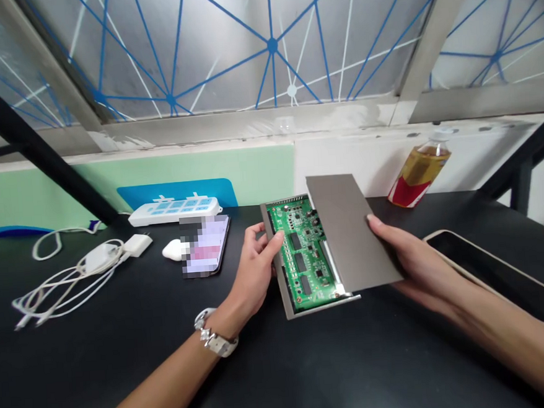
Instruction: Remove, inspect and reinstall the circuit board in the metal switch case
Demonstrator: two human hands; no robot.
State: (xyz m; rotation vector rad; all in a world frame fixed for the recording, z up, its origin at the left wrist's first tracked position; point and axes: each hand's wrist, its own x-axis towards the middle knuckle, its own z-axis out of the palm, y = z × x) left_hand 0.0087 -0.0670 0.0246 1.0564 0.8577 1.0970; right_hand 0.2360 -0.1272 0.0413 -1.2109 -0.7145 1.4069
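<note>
Between my hands, above the black table [284, 377], is a flat grey metal case with a green circuit board [309, 260] showing in its left part. My left hand [255, 264], with a watch [214, 333] on the wrist, grips the case's left side, its thumb over the board's edge. A flat grey cover plate [355, 232] lies over the right part of the case, tilted and shifted to the right. My right hand [403, 244] is closed on the plate's right edge, thumb on top; its other fingers are hidden beneath.
At the left are a white cable with a charger [137, 244], a power strip [174, 211], a white earbud case [175, 250] and a lit phone [207, 246]. A drink bottle [421, 168] leans by the wall; a dark phone [498, 275] lies near my right forearm.
</note>
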